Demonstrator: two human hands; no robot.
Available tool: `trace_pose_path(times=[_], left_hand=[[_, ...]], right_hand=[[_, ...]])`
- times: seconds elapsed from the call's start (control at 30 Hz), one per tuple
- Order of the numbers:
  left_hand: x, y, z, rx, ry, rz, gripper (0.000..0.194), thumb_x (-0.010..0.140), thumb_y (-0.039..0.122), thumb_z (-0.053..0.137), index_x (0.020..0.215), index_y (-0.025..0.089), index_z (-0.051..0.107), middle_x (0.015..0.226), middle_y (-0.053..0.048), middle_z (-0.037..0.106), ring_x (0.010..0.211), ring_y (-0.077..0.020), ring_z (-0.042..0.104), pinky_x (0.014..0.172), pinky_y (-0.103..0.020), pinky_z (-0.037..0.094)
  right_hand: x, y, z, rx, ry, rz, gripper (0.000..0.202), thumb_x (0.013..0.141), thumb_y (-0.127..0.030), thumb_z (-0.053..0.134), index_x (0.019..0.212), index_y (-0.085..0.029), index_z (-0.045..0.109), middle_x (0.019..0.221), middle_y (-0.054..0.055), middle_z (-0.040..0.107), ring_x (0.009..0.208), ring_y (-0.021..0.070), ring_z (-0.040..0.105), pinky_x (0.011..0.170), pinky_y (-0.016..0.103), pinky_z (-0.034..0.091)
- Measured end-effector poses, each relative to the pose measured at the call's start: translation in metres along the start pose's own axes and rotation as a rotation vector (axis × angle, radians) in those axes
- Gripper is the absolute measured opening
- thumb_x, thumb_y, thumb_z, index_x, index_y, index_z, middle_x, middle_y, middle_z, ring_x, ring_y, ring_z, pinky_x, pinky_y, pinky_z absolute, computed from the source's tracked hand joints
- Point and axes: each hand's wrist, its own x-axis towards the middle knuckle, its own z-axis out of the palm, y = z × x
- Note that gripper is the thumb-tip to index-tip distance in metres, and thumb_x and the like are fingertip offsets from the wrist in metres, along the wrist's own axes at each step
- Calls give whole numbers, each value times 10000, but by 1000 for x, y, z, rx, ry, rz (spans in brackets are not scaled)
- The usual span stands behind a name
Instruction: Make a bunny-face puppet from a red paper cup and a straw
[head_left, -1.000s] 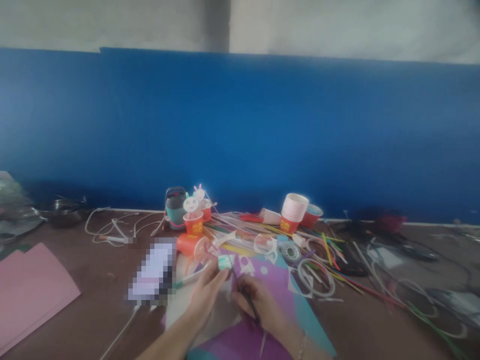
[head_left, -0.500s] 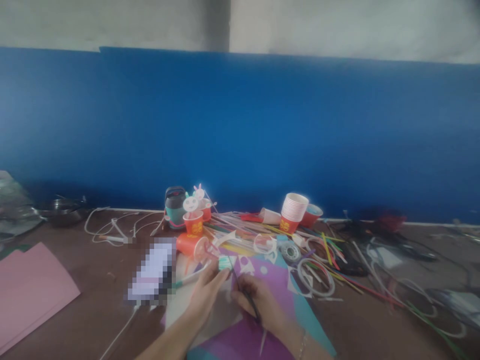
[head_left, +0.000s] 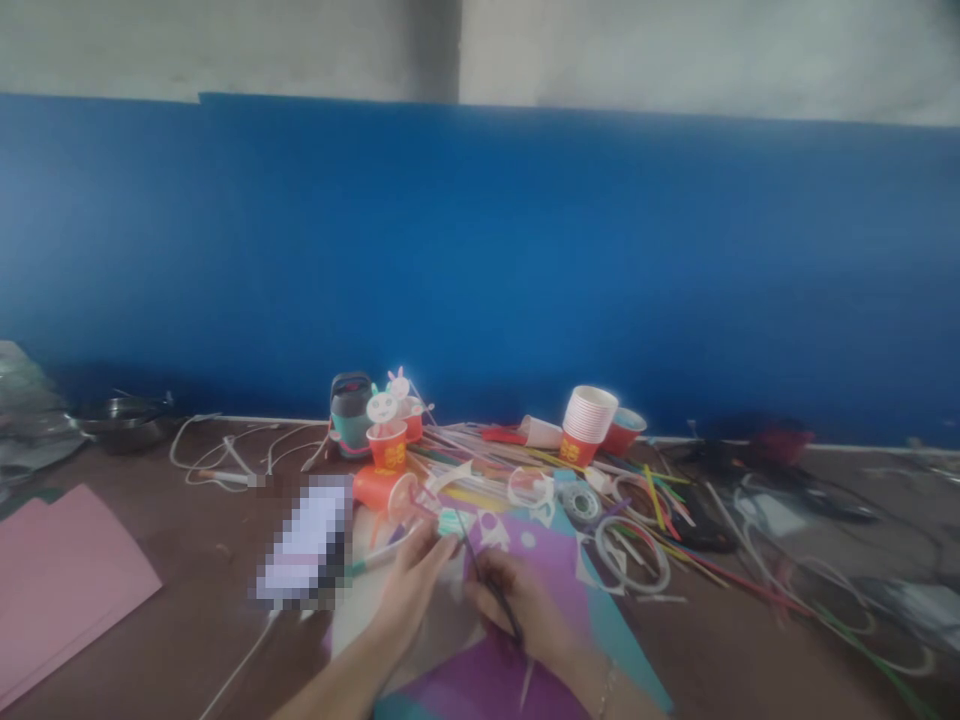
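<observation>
Between the thumb and fingers of my left hand (head_left: pixel 416 565) is a small white piece of paper with teal-green marks (head_left: pixel 451 521). My right hand (head_left: pixel 517 600) is closed around the dark handles of a pair of scissors (head_left: pixel 498 590). Their blades point up and away, right beside the paper's right edge; whether they touch it I cannot tell. Under both hands lie purple and teal sheets (head_left: pixel 480 685). An orange-red paper cup (head_left: pixel 379 489) lies on its side just beyond my left hand, and small white paper cut-outs (head_left: pixel 491 531) lie past the scissors.
A pixelated phone (head_left: pixel 304 540) with a cable lies left. Pink sheets (head_left: pixel 71 600) are farther left. Behind stand a cup with a rabbit-face cut-out (head_left: pixel 382 408) and a stack of paper cups (head_left: pixel 589 425). A tape roll (head_left: pixel 581 503) and many coloured sticks lie to the right.
Almost nothing differs. The scissors' blades have shifted very slightly up and left beside the paper, and both hands hold nearly the same place.
</observation>
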Motion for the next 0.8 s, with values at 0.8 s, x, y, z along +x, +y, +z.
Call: trace_pose_path(times=[0.8], left_hand=[[2, -3, -4, 3, -42, 15, 160, 740, 339, 687, 747, 186, 639, 736, -2, 621, 756, -181, 559, 722, -262, 422]], right_hand=[[3, 10, 3, 32, 12, -27, 205, 760, -369, 605, 704, -206, 495, 520, -71, 445, 436, 83, 421, 439, 203, 338]])
